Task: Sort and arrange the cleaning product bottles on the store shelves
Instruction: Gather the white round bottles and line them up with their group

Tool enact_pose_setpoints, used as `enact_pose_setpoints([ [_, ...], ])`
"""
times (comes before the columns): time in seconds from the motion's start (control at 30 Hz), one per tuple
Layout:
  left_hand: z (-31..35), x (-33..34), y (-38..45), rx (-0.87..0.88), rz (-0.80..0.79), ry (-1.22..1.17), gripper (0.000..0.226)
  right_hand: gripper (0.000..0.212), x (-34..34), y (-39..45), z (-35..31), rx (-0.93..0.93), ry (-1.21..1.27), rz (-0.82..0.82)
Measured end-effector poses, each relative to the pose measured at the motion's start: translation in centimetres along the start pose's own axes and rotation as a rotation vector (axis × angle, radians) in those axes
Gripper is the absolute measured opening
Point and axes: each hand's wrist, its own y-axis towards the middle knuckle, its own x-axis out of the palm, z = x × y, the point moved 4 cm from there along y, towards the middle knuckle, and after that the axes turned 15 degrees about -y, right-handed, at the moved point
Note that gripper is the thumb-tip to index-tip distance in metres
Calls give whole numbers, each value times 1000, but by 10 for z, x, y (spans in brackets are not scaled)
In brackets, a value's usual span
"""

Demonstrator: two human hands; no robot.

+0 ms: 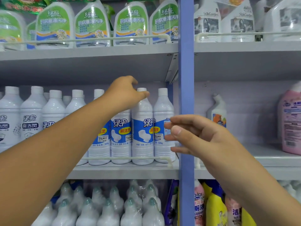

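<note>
Right hand [193,134] nearest, fingers loose, holding nothing beside the end bottle [163,111]. Left hand [126,93] curls around the neck of a blue-label bottle [142,128] on the middle shelf [123,172]. Row mostly upright, labels forward; likely late adjustments remain.

Grey metal shelves [101,53] run across the view in tiers, split by a blue upright post [186,95] that stands from top to bottom. A thin white guard rail [123,158] runs along the front edge of each shelf. Behind the goods, the back panel [247,98] is pale lavender-grey. The light is even and soft, with shade under each shelf board.
</note>
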Motion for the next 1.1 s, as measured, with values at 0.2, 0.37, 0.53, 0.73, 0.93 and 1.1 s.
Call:
enact_pose_setpoints([
  [0.2, 12, 3, 15, -26, -100, 124, 28, 32, -4, 42, -61, -213, -378, -14],
  [0.37, 12, -3, 38, -89, -257, 93, 19, 22, 5, 116, -112, -282, -1146, -150],
  [0.53, 15, -8, 56, -4, -364, 95, 24, 20, 24, 189, -105, -182, -1765, -212],
  [0.73, 18, -6, 68, 261, -408, 529, 38, 47, 27, 218, -91, 268, -1649, -344],
  [0.93, -4, -2, 69, 180, -508, 460, 50, 55, 27, 236, -64, 464, -1564, -381],
  [1.1, -7, -2, 71, 206, -493, 397, 45, 32, 24, 243, -57, 460, -1466, -369],
])
